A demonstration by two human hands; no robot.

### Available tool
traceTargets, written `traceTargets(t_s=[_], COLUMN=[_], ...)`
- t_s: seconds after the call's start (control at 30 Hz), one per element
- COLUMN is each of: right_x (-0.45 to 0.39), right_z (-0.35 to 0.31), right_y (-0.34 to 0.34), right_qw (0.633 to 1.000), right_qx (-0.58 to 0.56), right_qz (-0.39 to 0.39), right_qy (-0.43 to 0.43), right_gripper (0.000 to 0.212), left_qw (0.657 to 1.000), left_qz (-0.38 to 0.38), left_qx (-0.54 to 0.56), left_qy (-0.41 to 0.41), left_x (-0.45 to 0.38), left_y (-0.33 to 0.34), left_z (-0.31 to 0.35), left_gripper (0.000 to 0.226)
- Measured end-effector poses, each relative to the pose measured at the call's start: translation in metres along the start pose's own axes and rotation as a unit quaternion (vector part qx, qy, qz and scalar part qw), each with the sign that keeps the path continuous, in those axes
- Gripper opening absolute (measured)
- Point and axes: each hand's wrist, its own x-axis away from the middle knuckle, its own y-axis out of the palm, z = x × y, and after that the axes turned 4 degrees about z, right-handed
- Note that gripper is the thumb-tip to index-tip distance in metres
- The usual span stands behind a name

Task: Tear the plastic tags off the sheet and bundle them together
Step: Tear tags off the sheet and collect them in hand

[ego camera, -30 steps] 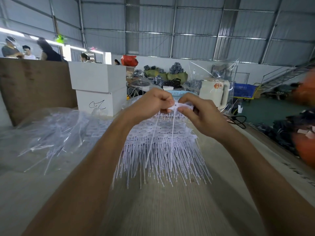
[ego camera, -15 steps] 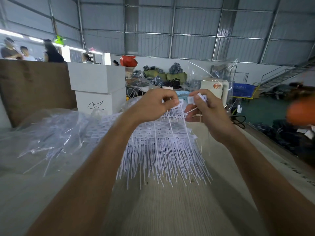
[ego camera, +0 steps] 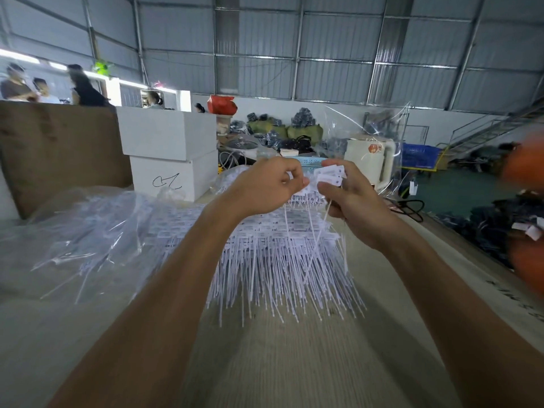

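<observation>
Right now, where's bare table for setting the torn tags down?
Bare table lies between the forearms, nearer than the tag sheets, and right of them toward the edge. Left is crowded with a plastic bag of tags; both hands work behind.

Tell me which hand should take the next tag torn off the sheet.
The right hand. It already pinches the small bundle of torn tags, so a new tag can join them there. The left hand grips the sheet of tags at its top edge and looks better kept as the anchor.
</observation>
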Motion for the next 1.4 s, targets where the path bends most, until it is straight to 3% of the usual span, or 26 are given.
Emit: traceTargets(t_s=[0.1, 0.27, 0.57, 0.67, 0.8, 0.9, 1.07, 1.23, 1.33, 1.4], right_x=[-0.002, -0.001, 0.005, 0.004, 0.002, 0.001, 0.003, 0.004, 0.002, 0.000], right_z=[-0.001, -0.002, -0.003, 0.001, -0.001, -0.004, -0.006, -0.009, -0.003, 0.003], right_y=[-0.001, 0.001, 0.003, 0.003, 0.001, -0.005, -0.007, -0.003, -0.006, -0.008], right_qw=[0.999, 0.999, 1.000, 0.998, 0.988, 0.984, 0.992, 0.987, 0.982, 0.971], right_qx=[-0.025, -0.026, -0.005, 0.029, 0.086, 0.147, 0.106, 0.109, 0.119, 0.186], right_qz=[-0.036, -0.023, -0.001, 0.017, 0.101, 0.063, -0.048, -0.012, 0.002, 0.015], right_qy=[0.015, -0.022, -0.030, -0.048, -0.083, -0.083, -0.049, -0.118, -0.146, -0.151], right_gripper=[0.039, 0.022, 0.030, 0.027, 0.019, 0.004, 0.015, 0.023, 0.041, 0.052], left_qw=[1.000, 1.000, 1.000, 1.000, 1.000, 1.000, 1.000, 1.000, 1.000, 1.000], left_qz=[0.003, 0.013, 0.002, 0.002, -0.006, 0.001, -0.003, -0.004, -0.006, -0.019], left_qx=[0.004, 0.005, 0.011, 0.017, 0.018, 0.021, 0.023, 0.019, 0.014, 0.018], left_qy=[-0.012, -0.010, 0.000, -0.001, -0.003, -0.003, -0.002, -0.002, -0.002, -0.006], left_x=[0.000, 0.001, 0.002, 0.002, 0.002, 0.003, 0.003, 0.003, 0.004, 0.004], left_y=[-0.001, -0.001, -0.002, -0.002, -0.001, -0.001, -0.002, -0.002, -0.004, -0.004], left_z=[-0.004, -0.008, -0.004, -0.003, -0.003, -0.003, -0.002, -0.003, -0.003, -0.002], left_gripper=[0.025, 0.024, 0.025, 0.025, 0.025, 0.025, 0.025, 0.025, 0.022, 0.016])
